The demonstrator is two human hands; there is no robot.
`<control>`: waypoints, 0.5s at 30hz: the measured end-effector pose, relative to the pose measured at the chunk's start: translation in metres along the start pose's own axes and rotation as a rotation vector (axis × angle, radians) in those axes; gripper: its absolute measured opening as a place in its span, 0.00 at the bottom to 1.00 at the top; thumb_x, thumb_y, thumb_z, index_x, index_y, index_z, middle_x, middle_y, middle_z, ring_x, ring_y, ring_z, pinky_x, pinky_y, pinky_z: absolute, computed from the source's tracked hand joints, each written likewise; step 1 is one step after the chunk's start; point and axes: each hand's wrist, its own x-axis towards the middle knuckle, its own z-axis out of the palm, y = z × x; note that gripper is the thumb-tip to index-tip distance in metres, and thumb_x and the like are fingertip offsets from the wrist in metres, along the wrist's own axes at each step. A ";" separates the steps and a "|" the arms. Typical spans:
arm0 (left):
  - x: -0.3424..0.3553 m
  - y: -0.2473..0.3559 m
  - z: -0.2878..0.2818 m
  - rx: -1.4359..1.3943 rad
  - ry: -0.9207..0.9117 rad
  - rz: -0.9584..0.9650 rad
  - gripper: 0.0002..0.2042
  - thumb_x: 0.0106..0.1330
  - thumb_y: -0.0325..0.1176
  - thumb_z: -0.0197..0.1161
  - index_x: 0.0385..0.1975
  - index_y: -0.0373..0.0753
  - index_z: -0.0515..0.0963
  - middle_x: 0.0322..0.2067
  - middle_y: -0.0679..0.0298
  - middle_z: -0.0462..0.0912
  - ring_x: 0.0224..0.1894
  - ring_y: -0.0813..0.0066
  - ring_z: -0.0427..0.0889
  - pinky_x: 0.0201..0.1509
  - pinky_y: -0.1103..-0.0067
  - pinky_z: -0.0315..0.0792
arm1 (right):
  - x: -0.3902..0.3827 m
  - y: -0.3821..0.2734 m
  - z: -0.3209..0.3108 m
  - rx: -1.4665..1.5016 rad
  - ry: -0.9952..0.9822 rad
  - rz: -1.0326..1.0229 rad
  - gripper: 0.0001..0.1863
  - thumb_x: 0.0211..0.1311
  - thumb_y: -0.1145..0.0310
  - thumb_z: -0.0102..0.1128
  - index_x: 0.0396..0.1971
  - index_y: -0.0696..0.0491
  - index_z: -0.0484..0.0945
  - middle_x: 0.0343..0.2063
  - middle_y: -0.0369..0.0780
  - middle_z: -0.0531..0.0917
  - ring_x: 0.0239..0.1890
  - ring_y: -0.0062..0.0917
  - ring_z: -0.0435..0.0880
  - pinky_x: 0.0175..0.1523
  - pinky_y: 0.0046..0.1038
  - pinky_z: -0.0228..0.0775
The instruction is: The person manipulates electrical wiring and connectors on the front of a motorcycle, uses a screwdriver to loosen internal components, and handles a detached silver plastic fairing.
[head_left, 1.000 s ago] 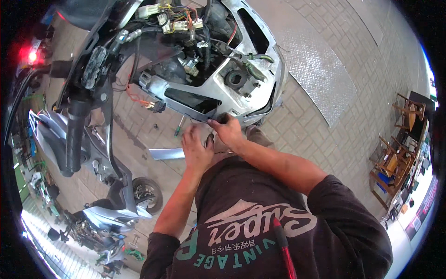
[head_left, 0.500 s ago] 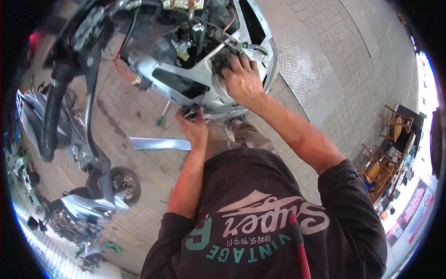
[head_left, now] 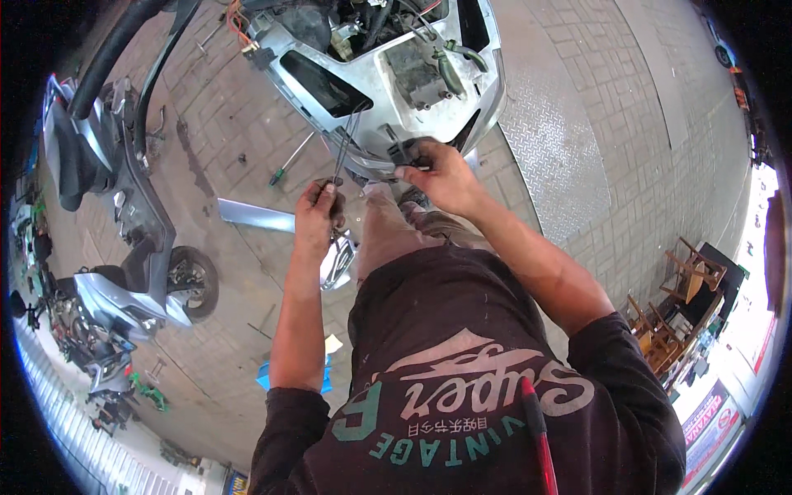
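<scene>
While left hand (head_left: 318, 216) pinches thin, dark metal rods (head_left: 341, 153) over near edge of curved silver scooter fairing (head_left: 367, 78), right hand (head_left: 445, 177) grips small black block (head_left: 400, 154) by same edge, likely raised for sight. Green-handled metal pliers (head_left: 449, 76) atop fairing, presumably within reach.

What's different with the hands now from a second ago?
The right hand came back toward the body from the silver panel's recess and now holds a dark part. The left hand moved off the panel's edge and holds something thin and wire-like. The green-handled pliers still lie on the panel, and the pale strip on the floor.
</scene>
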 end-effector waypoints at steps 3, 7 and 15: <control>-0.004 0.002 0.002 0.048 -0.024 -0.038 0.08 0.66 0.31 0.52 0.38 0.33 0.72 0.22 0.65 0.76 0.21 0.79 0.73 0.23 0.82 0.67 | 0.008 0.017 0.008 0.067 -0.195 0.030 0.18 0.56 0.63 0.62 0.39 0.62 0.76 0.27 0.39 0.79 0.32 0.18 0.75 0.39 0.24 0.69; -0.007 0.001 0.001 -0.025 -0.054 -0.030 0.07 0.65 0.30 0.54 0.37 0.33 0.73 0.26 0.62 0.79 0.24 0.75 0.77 0.30 0.79 0.74 | 0.015 0.023 0.028 0.160 -0.267 0.025 0.17 0.59 0.62 0.58 0.41 0.61 0.77 0.28 0.37 0.80 0.31 0.18 0.74 0.38 0.23 0.68; -0.022 -0.004 -0.013 0.138 -0.073 -0.002 0.07 0.65 0.27 0.54 0.37 0.30 0.73 0.27 0.60 0.79 0.27 0.73 0.79 0.33 0.77 0.77 | 0.025 -0.006 0.040 -0.031 -0.399 0.086 0.16 0.59 0.61 0.58 0.36 0.60 0.79 0.23 0.36 0.80 0.26 0.17 0.73 0.34 0.24 0.67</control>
